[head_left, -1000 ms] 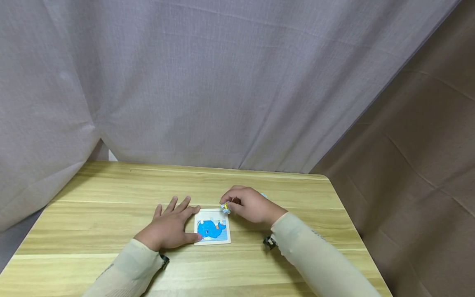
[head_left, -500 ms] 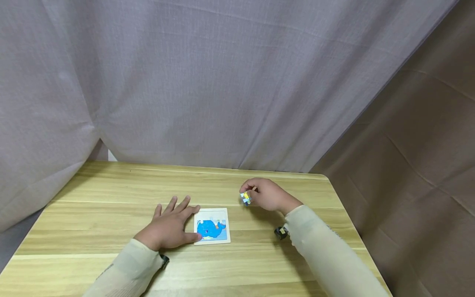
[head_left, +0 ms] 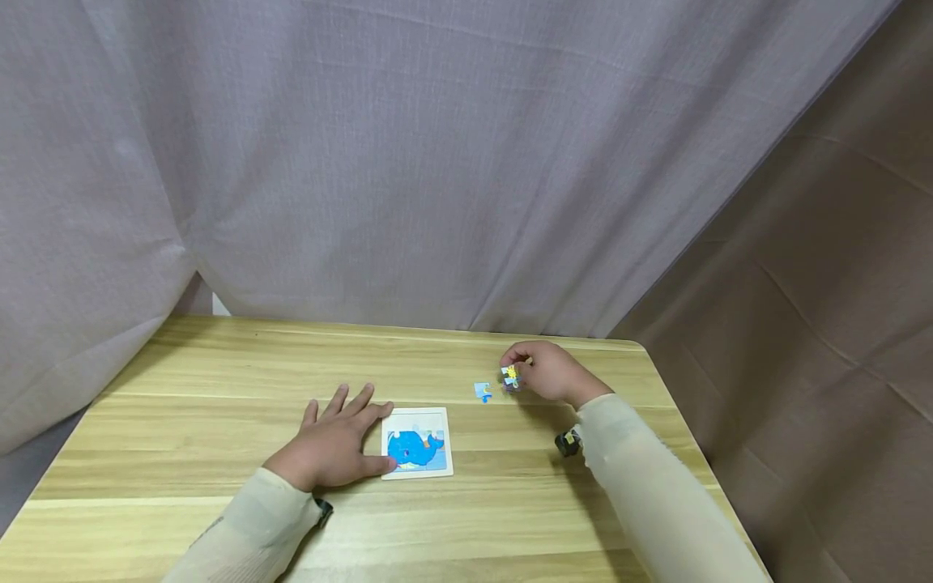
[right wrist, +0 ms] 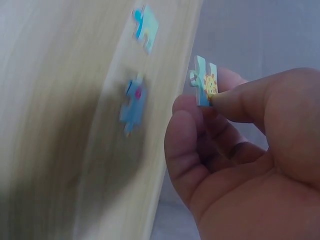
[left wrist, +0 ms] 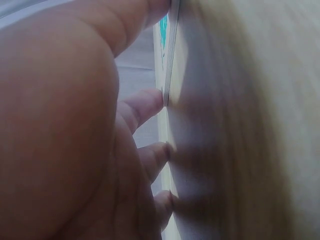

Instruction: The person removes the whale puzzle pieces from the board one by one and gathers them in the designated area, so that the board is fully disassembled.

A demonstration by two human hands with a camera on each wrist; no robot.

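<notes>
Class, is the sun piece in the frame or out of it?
Out: in the head view, the right hand pinches the sun piece, away to the right of the frame.

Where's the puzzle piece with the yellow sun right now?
The sun piece is pinched in the right hand; in the right wrist view, two loose puzzle pieces lie on the table to its left.

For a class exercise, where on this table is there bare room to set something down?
Bare wood lies left of the left hand, and between the puzzle frame and right sleeve. Crowded: around the right hand and loose pieces.
</notes>
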